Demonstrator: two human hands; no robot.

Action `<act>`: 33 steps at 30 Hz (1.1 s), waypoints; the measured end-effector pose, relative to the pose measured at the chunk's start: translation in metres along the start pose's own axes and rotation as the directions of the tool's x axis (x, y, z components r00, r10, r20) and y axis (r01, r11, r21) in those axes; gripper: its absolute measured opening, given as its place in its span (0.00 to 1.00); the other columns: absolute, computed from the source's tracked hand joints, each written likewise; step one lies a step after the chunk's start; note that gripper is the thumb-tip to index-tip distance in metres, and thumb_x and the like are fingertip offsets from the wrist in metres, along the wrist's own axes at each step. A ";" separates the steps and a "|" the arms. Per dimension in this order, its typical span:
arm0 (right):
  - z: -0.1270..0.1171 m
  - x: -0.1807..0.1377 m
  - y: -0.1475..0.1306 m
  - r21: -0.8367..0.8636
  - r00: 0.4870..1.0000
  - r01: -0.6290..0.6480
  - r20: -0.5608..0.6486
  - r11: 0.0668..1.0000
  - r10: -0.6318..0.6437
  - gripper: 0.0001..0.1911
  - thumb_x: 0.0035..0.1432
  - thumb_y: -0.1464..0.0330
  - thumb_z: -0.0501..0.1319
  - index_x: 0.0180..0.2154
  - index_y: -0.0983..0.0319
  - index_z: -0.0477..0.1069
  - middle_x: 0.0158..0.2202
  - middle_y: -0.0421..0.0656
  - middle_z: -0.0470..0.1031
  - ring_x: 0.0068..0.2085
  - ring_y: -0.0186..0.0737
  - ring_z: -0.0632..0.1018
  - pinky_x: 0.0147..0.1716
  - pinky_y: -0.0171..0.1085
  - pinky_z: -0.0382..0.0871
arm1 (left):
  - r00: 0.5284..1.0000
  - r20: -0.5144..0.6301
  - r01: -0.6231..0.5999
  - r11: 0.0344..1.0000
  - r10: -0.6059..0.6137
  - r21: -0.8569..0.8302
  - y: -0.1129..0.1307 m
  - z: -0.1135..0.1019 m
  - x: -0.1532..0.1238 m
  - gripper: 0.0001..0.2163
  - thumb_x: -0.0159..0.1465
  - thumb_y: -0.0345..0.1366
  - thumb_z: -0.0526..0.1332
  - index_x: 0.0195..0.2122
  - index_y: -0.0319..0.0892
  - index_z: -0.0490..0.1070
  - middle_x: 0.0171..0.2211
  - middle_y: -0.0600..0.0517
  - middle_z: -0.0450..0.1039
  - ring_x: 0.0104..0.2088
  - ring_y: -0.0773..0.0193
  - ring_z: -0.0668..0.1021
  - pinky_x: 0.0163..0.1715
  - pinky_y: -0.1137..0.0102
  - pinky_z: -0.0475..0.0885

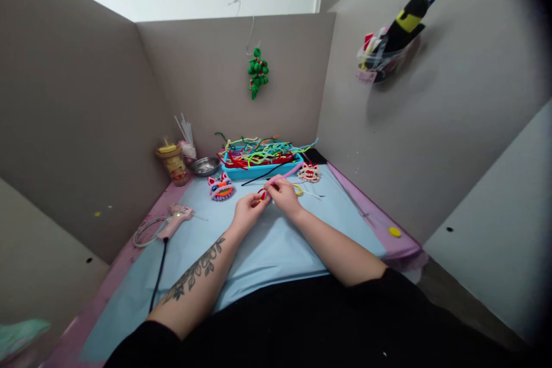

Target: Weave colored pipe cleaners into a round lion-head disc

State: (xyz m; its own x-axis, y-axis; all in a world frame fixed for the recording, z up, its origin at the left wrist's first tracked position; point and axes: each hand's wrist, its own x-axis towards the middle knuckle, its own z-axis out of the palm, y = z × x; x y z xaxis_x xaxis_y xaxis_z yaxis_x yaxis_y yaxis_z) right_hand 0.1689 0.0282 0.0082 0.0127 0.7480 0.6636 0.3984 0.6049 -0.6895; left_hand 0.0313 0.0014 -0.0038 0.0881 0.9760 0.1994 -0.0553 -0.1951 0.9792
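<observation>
Left hand [249, 210]: pinching a small red fuzzy piece [261, 192], shape unclear to us.
Right hand [282, 194]: alongside, pinching a long pink fuzzy stem [294, 171], seemingly for control.
Blue rectangular plastic tray [235, 174]: beyond our hands, presumably for reach.

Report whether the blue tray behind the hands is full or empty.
Full: colourful fuzzy stems are heaped above the rim of the blue tray, and some stick out past its edges.

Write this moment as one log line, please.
left hand: pinching colourful piece | right hand: holding pink stem | beyond: blue tray
</observation>
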 end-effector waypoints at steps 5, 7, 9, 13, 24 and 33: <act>-0.002 0.003 0.000 -0.036 0.997 -0.061 -0.054 0.998 0.059 0.08 0.53 0.68 0.56 0.23 0.61 0.69 0.26 0.40 0.69 0.32 0.37 0.71 0.34 0.36 0.64 | 0.999 0.012 0.044 0.998 -0.044 -0.040 -0.003 0.001 0.002 0.14 0.44 0.40 0.71 0.27 0.37 0.75 0.21 0.52 0.74 0.20 0.68 0.72 0.21 0.75 0.63; -0.002 0.004 0.001 -0.028 0.994 -0.088 -0.068 0.996 0.086 0.09 0.52 0.68 0.56 0.22 0.61 0.67 0.25 0.40 0.68 0.31 0.37 0.70 0.33 0.36 0.63 | 0.998 -0.005 0.058 0.997 -0.059 -0.045 -0.002 0.001 0.002 0.15 0.45 0.42 0.70 0.28 0.37 0.75 0.21 0.52 0.74 0.20 0.69 0.72 0.21 0.75 0.63; -0.003 0.005 0.001 -0.017 0.990 -0.116 -0.082 0.993 0.114 0.09 0.52 0.67 0.56 0.21 0.61 0.66 0.25 0.39 0.66 0.29 0.36 0.69 0.32 0.35 0.63 | 0.998 -0.022 0.061 0.997 -0.062 -0.047 0.000 0.000 0.002 0.15 0.44 0.43 0.71 0.28 0.37 0.75 0.21 0.52 0.74 0.20 0.69 0.72 0.21 0.75 0.64; -0.002 0.006 0.004 -0.011 0.984 -0.142 -0.106 0.990 0.140 0.11 0.51 0.66 0.57 0.20 0.61 0.64 0.24 0.39 0.65 0.28 0.36 0.68 0.30 0.35 0.62 | 0.997 -0.031 0.066 0.996 -0.069 -0.063 0.002 0.001 0.000 0.16 0.42 0.42 0.72 0.27 0.37 0.75 0.20 0.52 0.74 0.19 0.68 0.72 0.22 0.74 0.64; -0.012 0.005 0.002 0.132 0.996 -0.038 0.086 0.990 0.026 0.10 0.56 0.64 0.56 0.35 0.61 0.73 0.35 0.43 0.73 0.35 0.36 0.72 0.35 0.35 0.66 | 0.996 -0.038 0.070 0.976 -0.080 -0.207 0.000 -0.011 0.006 0.15 0.46 0.42 0.69 0.30 0.37 0.74 0.22 0.54 0.73 0.20 0.72 0.70 0.21 0.77 0.62; -0.001 -0.004 0.000 0.099 0.968 -0.036 0.251 0.994 0.010 0.06 0.52 0.71 0.58 0.33 0.62 0.73 0.33 0.42 0.73 0.34 0.36 0.73 0.34 0.35 0.66 | 0.972 0.059 0.230 0.874 -0.227 -0.428 0.003 -0.007 0.002 0.20 0.45 0.39 0.71 0.36 0.38 0.68 0.24 0.53 0.73 0.21 0.69 0.73 0.23 0.74 0.67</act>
State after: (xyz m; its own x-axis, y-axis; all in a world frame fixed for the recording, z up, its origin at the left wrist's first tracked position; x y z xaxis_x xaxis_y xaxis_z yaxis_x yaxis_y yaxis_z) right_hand 0.1692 0.0247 0.0059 -0.2143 0.7987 0.5623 0.3045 0.6016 -0.7385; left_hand 0.0247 0.0034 -0.0012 0.1573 0.9872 -0.0265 -0.4533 0.0960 0.8862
